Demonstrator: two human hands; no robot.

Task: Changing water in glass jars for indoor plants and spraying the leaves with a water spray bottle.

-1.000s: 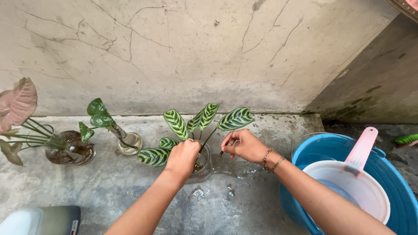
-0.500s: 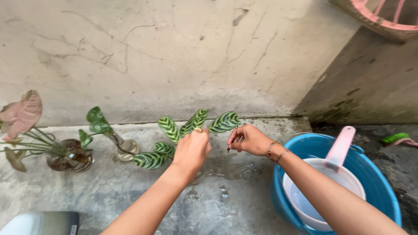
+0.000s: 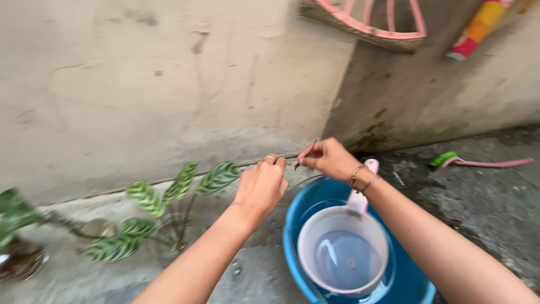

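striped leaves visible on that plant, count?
5 striped leaves: three upright, two low at left. Blurred; the left hand may hide more.

One head-worn camera looks down, close over both forearms, facing a wall corner.

Low in the middle of the frame, a round blue plastic tub (image 3: 295,264) fills the floor, and a pale pink plastic dipper (image 3: 343,253) with water floats inside it, its handle rising toward the right hand (image 3: 329,157). At lower left a clear glass jar of striped green leaves (image 3: 169,225) blocks the concrete ledge (image 3: 67,276), the leaves spreading up near the left hand (image 3: 261,186). The grey plaster wall (image 3: 140,84) closes off the back. Bare concrete floor (image 3: 484,202) lies open at right, up to a green-headed brush with a pink handle (image 3: 472,162).
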